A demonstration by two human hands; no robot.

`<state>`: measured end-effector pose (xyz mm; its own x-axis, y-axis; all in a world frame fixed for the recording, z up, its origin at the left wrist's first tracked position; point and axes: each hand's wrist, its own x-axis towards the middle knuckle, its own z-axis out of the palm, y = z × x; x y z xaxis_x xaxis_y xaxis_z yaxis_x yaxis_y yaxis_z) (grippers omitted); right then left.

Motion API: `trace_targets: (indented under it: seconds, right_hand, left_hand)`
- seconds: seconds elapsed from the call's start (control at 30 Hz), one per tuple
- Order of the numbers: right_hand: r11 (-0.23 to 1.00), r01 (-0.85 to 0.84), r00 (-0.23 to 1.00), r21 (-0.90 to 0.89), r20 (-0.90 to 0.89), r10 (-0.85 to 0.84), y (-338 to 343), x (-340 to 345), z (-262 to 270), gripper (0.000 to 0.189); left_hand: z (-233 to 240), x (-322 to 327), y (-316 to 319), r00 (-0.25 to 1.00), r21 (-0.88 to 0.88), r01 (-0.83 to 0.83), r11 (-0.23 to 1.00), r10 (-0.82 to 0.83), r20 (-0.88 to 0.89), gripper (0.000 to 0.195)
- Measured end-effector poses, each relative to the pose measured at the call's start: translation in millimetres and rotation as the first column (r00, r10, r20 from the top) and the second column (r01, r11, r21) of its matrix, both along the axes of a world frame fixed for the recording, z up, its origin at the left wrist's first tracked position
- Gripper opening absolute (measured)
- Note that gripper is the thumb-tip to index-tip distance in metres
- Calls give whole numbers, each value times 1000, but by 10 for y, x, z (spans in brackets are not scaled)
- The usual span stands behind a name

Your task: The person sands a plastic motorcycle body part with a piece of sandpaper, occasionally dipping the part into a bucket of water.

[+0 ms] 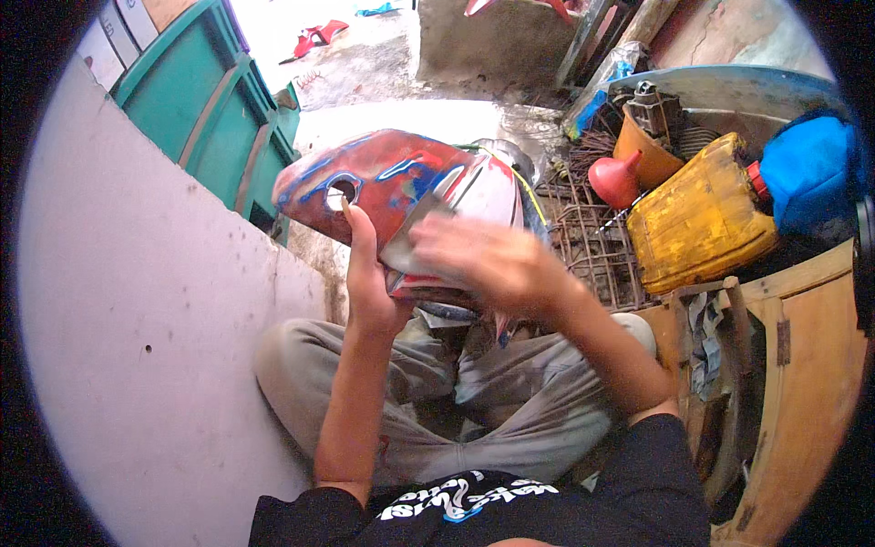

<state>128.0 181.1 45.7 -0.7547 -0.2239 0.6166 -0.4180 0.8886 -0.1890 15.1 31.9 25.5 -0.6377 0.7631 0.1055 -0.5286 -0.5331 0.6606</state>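
A curved plastic panel (403,161), which looks like a motorcycle fairing, is held above my lap. Red, blue and white patches of worn paint cover it, and a round hole pierces its left part. My left hand (376,287) grips its lower edge, the thumb upright against the surface just below the hole. Blurred by motion, my right hand (485,260) holds a grey sheet (413,229), apparently sandpaper, flat against the middle of the panel. The fingers of my left hand are hidden behind the panel.
A pale wall (157,287) stands close on my left, with a green slatted piece (184,89) beyond it. To the right are a rusty metal grid (591,239), a yellow jerrycan (701,212), a red funnel (615,179), a blue-covered object (810,174) and a wooden cabinet door (813,383).
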Motion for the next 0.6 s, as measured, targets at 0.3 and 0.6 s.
trace_targets:
  seconds: [0.3,0.6]
  right_hand:
    - [997,-72,995,-15,66,72,-92,33,92,41]
    - [997,-43,998,-65,-41,40,31,-51,-48,39]
  left_hand:
    - [-94,-57,-40,997,79,33,996,-38,62,68]
    - [-69,-87,-23,941,390,211,896,-294,169,64]
